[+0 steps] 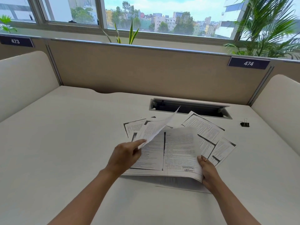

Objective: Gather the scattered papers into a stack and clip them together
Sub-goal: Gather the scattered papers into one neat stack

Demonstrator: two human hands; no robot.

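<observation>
Several printed sheets [206,129] lie fanned out and overlapping on the white desk [65,135]. My left hand [125,155] pinches the near corner of one sheet [160,127] and lifts it, so it tilts up on edge. My right hand [207,170] grips the lower right corner of a raised sheet [180,151] bearing a library stamp; that sheet is off the desk. A black binder clip [244,124] sits alone on the desk, to the right of the papers and apart from both hands.
A recessed cable tray [190,108] opens in the desk just behind the papers. A beige partition [138,70] closes the back, with cream side dividers [24,78] left and right. Plants and windows stand beyond.
</observation>
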